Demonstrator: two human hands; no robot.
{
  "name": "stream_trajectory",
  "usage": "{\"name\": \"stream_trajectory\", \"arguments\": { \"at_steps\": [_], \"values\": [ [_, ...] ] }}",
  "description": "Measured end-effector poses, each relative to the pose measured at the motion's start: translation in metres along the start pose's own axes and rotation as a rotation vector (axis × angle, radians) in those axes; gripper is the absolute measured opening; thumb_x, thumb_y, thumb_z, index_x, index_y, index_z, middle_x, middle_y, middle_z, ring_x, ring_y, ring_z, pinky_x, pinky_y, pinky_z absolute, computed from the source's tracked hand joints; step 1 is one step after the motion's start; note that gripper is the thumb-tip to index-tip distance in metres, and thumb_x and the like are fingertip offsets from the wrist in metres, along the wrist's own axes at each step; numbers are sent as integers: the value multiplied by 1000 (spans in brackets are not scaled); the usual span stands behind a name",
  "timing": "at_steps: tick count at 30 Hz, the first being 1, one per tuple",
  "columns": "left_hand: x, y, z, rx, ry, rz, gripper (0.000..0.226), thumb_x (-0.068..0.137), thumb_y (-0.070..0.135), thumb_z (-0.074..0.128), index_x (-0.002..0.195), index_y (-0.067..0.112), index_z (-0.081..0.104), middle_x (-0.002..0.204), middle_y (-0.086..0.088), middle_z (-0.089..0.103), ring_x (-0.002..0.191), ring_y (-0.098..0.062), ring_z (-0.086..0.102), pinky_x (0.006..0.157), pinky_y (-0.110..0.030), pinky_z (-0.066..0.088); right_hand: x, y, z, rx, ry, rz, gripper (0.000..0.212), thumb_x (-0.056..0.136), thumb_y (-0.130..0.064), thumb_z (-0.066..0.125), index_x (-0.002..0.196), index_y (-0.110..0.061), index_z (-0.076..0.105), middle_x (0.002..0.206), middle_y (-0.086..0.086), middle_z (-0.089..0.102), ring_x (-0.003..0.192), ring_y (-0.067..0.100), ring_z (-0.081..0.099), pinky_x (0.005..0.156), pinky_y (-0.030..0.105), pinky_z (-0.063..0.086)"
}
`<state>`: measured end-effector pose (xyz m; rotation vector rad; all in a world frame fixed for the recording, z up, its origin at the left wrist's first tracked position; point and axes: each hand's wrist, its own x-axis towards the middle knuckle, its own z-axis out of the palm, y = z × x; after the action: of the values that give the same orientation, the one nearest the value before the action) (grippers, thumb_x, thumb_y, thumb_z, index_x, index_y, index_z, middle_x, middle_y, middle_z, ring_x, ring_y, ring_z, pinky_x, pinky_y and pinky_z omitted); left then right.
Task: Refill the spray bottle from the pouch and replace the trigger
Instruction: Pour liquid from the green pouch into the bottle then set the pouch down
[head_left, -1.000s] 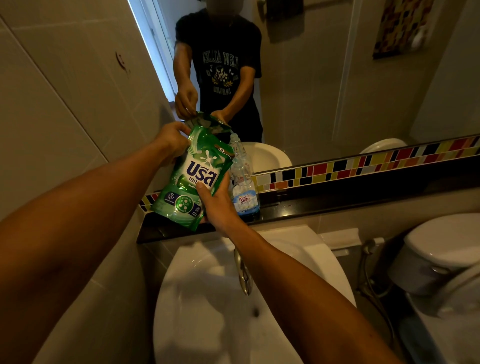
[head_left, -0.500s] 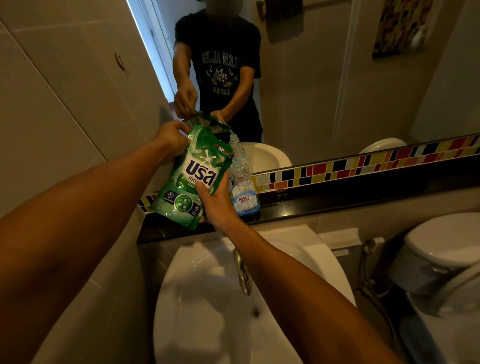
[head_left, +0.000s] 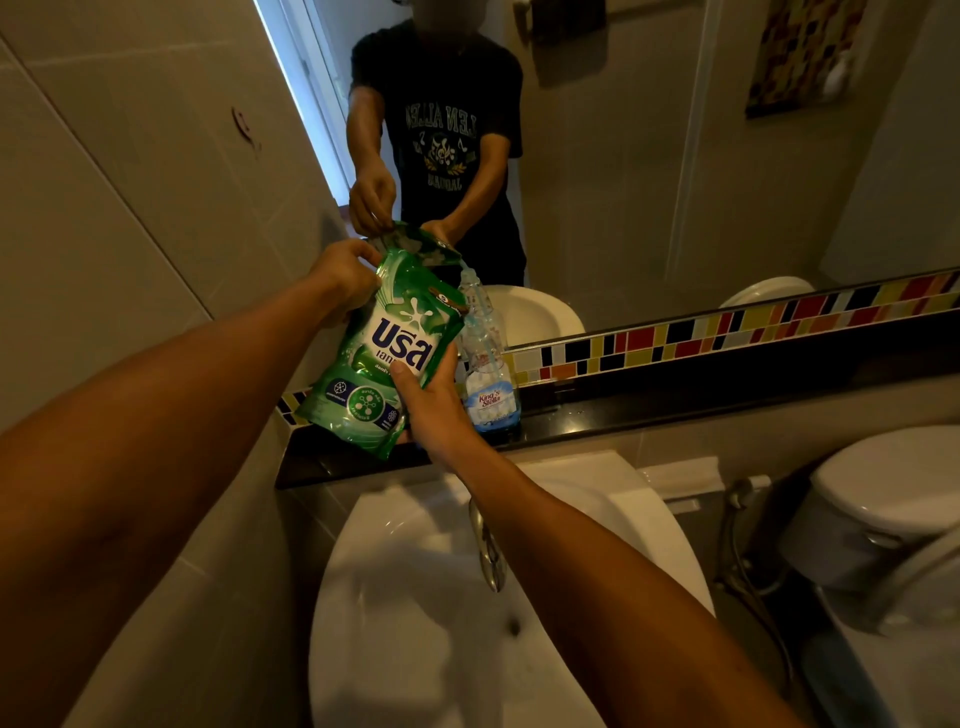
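Note:
A green refill pouch (head_left: 384, 358) with white and blue lettering is held tilted over the dark ledge (head_left: 675, 405), its top corner leaning right toward the neck of a clear spray bottle (head_left: 488, 379). The bottle stands on the ledge against the mirror, carries a blue and white label, and has no trigger on it. My left hand (head_left: 345, 278) grips the pouch's upper left edge. My right hand (head_left: 434, 402) holds the pouch from below at its lower right. No trigger is in view.
A white basin (head_left: 415, 623) with a chrome tap (head_left: 488, 551) lies right under my arms. To the right stands a toilet (head_left: 883, 519) with a hose beside it. A mirror (head_left: 675, 156) and a coloured tile strip back the ledge. A tiled wall closes the left.
The pouch has risen slightly and its top leans a little closer to the bottle's neck. Both hands keep the same hold.

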<state>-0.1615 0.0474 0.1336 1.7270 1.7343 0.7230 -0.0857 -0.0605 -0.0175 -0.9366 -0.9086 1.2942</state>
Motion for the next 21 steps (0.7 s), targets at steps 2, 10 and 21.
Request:
{"name": "stream_trajectory", "arguments": {
  "at_steps": [2, 10, 21],
  "values": [
    [0, 0, -1, 0, 3, 5, 22, 96, 4, 57, 106, 23, 53, 106, -14, 59, 94, -29, 61, 57, -32, 50, 0, 1, 2, -5, 0, 6, 84, 104, -27, 60, 161, -44, -1, 145, 7, 59, 123, 27, 66, 96, 57, 59],
    [2, -1, -2, -11, 1, 1, 23, 95, 4, 58, 108, 23, 56, 96, -10, 57, 90, -26, 59, 62, -34, 51, 4, 3, 4, 26, 7, 16, 82, 104, -25, 60, 160, -46, 4, 145, 8, 59, 123, 30, 66, 92, 60, 60],
    [1, 0, -1, 5, 14, 16, 23, 95, 1, 57, 107, 21, 56, 103, -12, 57, 95, -26, 57, 63, -31, 50, 7, 8, 3, 50, 4, 18, 82, 104, -23, 61, 160, -45, 4, 143, 7, 60, 122, 29, 66, 93, 59, 60]
  ]
}}
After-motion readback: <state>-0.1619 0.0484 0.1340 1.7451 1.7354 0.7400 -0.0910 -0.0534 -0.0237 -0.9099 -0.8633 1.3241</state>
